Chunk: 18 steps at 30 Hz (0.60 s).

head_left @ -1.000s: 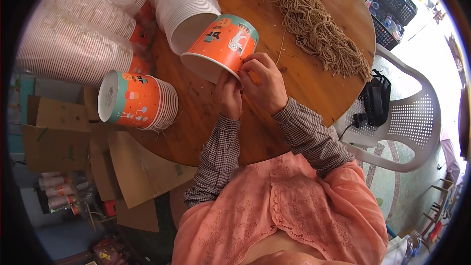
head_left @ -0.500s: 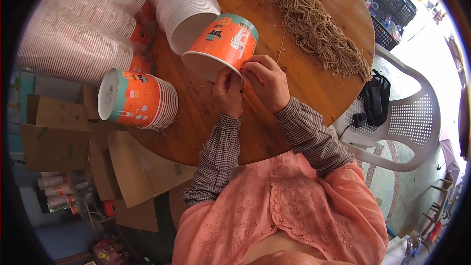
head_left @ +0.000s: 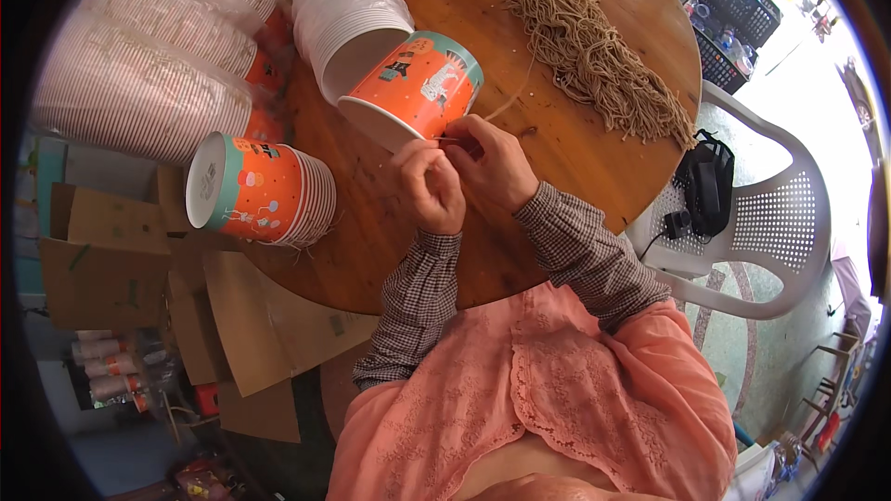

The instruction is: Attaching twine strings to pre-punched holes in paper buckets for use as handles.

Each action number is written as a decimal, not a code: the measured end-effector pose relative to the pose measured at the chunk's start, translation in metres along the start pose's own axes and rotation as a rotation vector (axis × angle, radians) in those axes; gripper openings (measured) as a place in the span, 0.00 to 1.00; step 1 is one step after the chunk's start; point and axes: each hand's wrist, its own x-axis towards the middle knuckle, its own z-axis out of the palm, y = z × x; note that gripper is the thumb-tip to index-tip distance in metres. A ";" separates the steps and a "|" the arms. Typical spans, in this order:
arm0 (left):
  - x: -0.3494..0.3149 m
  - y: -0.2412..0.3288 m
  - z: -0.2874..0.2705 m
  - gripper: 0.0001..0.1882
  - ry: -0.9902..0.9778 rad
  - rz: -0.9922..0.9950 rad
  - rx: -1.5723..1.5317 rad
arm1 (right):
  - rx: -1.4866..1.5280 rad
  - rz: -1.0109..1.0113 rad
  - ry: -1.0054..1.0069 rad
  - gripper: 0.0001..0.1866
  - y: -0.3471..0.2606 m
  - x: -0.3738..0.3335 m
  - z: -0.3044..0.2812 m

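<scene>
An orange and teal paper bucket (head_left: 419,83) with cartoon figures lies tilted on its side, its white rim toward me. Close to that rim, my left hand (head_left: 430,187) is closed in a pinch, knuckles up. Beside it my right hand (head_left: 496,163) pinches too, and a short bit of thin tan cord (head_left: 449,139) shows between the two sets of fingertips. From my right hand the cord trails up toward a bundle of tan cords (head_left: 603,60) at the table's right. Whether the cord passes through the bucket's wall is hidden by my fingers.
A stack of orange buckets (head_left: 264,190) lies on the left of the round wooden table (head_left: 390,260). Behind stands a bagged stack of white-rimmed buckets (head_left: 343,14), with more wrapped stacks (head_left: 139,83) farther left. Cardboard boxes (head_left: 107,260) stand below; a plastic chair (head_left: 775,223) is at right.
My left hand has turned and its fingers have come off the bucket's rim. A bit of cord now shows between my hands. The bucket has shifted slightly left.
</scene>
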 end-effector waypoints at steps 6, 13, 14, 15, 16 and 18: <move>-0.012 -0.002 -0.004 0.05 -0.203 -0.164 -0.166 | 0.203 0.086 -0.048 0.11 0.007 -0.002 -0.005; -0.020 -0.013 0.000 0.12 -0.176 -0.355 -0.336 | 0.401 0.000 -0.114 0.12 0.006 -0.004 -0.011; -0.021 -0.013 0.000 0.14 -0.189 -0.370 -0.358 | 0.306 -0.112 -0.070 0.11 0.007 -0.003 -0.010; -0.021 -0.014 -0.001 0.14 -0.187 -0.369 -0.359 | 0.305 -0.113 -0.070 0.11 0.007 -0.003 -0.010; -0.021 -0.014 -0.001 0.13 -0.201 -0.402 -0.379 | 0.419 -0.084 -0.077 0.10 0.008 -0.004 -0.010; -0.020 -0.015 -0.002 0.13 -0.211 -0.434 -0.394 | 0.534 -0.055 -0.089 0.09 0.008 -0.003 -0.009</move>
